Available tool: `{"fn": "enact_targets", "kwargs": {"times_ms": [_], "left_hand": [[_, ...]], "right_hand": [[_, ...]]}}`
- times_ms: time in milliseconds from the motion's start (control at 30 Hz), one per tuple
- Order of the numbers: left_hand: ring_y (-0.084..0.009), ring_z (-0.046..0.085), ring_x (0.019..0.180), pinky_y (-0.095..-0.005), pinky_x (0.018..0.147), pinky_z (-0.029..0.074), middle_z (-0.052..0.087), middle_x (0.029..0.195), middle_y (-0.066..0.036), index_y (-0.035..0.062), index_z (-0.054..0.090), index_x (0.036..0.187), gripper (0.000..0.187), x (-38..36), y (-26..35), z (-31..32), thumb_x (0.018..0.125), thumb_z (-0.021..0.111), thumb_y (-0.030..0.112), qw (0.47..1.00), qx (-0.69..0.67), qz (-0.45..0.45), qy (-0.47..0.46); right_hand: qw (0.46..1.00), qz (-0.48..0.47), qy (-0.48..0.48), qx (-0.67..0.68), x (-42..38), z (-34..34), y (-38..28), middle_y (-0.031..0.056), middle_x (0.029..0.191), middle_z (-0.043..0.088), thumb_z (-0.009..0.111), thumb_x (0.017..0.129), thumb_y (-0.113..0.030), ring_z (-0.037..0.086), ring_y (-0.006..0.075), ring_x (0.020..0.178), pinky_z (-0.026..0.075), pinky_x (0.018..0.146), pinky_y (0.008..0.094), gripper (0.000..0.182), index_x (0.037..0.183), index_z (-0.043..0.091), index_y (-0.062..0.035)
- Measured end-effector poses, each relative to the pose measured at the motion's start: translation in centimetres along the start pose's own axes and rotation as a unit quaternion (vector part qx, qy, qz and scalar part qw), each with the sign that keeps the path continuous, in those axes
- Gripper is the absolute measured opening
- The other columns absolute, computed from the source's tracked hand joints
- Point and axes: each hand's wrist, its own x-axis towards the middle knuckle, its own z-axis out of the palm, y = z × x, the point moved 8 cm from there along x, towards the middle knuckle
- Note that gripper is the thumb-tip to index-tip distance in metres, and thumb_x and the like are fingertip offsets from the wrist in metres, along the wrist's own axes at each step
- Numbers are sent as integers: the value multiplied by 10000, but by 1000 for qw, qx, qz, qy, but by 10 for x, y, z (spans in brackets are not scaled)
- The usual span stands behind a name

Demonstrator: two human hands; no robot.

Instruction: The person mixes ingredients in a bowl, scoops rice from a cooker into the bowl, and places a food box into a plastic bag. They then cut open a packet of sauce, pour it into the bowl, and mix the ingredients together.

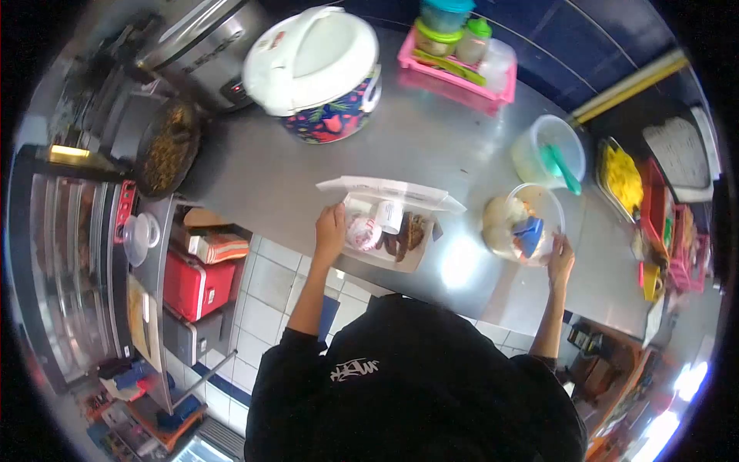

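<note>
My left hand [331,231] is closed on the left edge of an opened cardboard food box [400,192], whose lid flap stands up along the back. Inside the box lie a round paper-wrapped bundle [362,233], a small white cup [389,216] and brown pieces of food [408,237]. Out to the right, my right hand [561,258] grips the near right rim of a round see-through plastic tub [496,231]. That tub holds pale contents and a blue object [528,234] that I cannot make out exactly.
A flowered pot with a white lid [319,69] stands at the back of the steel counter [431,146]. Behind the tub is a bucket with a green utensil [558,162]. Further round are a pink basket [458,73], a dark pan [167,146] and a yellow-filled tray [620,179].
</note>
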Motion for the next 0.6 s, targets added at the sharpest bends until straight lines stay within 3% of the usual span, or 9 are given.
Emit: {"fn": "enact_targets", "kwargs": {"times_ms": [33, 133, 167, 233, 300, 333, 467, 533, 600], "left_hand": [[-407, 558, 859, -438, 789, 433, 587, 916, -243, -47, 603, 928, 405, -12, 10, 13, 973, 351, 267, 1000, 1, -13, 0], [-406, 575, 783, -442, 713, 441, 597, 850, -249, -50, 599, 898, 407, -43, 41, 45, 973, 365, 274, 999, -22, -5, 27], [-412, 575, 760, -450, 698, 436, 595, 807, -255, -55, 595, 884, 424, -53, 59, 52, 971, 366, 291, 999, -33, -4, 36], [-421, 582, 754, -458, 691, 442, 606, 779, -255, -52, 601, 899, 434, -72, 83, 75, 974, 361, 302, 999, -18, -17, 21], [-425, 594, 785, -457, 708, 462, 630, 810, -243, -39, 622, 957, 428, -90, 94, 96, 983, 347, 289, 998, 39, -48, -27], [-428, 593, 785, -454, 709, 465, 631, 809, -244, -38, 623, 966, 436, -100, 102, 106, 984, 344, 297, 998, 46, -35, -18], [-413, 598, 818, -427, 737, 467, 637, 863, -245, -37, 621, 984, 483, -167, 163, 163, 988, 325, 344, 1000, 15, 0, -1], [-386, 605, 817, -411, 750, 464, 638, 878, -240, -41, 618, 979, 502, -202, 198, 196, 989, 322, 363, 1000, -9, 12, -10], [-335, 604, 813, -390, 763, 458, 642, 884, -219, -52, 611, 982, 524, -229, 210, 247, 989, 317, 383, 996, -69, -9, -61]], "right_hand": [[998, -45, 52, -5, 1, -17, 13, 185, 874, 648, 469, 938, -307, 634, 211, 631, 488, 556, 335, 377, 1104, 604, 4], [977, 179, -29, 110, 5, -47, 47, 158, 977, 638, 466, 941, -346, 631, 176, 681, 504, 541, 292, 425, 1170, 563, -2], [961, 193, 20, 197, 4, -57, 60, 151, 1027, 617, 468, 939, -359, 621, 166, 675, 501, 534, 282, 436, 1202, 539, -19], [900, 205, 119, 366, -4, -70, 92, 137, 1127, 576, 473, 936, -385, 601, 147, 665, 496, 520, 263, 468, 1265, 491, -52], [902, 191, 114, 369, -25, -75, 111, 116, 1159, 539, 476, 935, -405, 593, 160, 650, 500, 520, 272, 492, 1279, 455, -55], [922, 137, 114, 344, -39, -70, 124, 103, 1053, 573, 463, 941, -413, 593, 149, 660, 499, 522, 263, 468, 1226, 492, -44], [874, 185, -144, 425, -110, -24, 128, 107, 951, 635, 409, 966, -399, 630, 169, 728, 526, 667, 314, 465, 1179, 514, 2], [850, 170, -179, 465, -125, -44, 128, 146, 967, 650, 467, 950, -339, 642, 184, 753, 529, 676, 317, 450, 1198, 480, 36], [865, 174, -112, 457, -125, -83, 169, 159, 926, 661, 530, 917, -288, 650, 193, 761, 530, 661, 318, 447, 1200, 463, 51]]}}
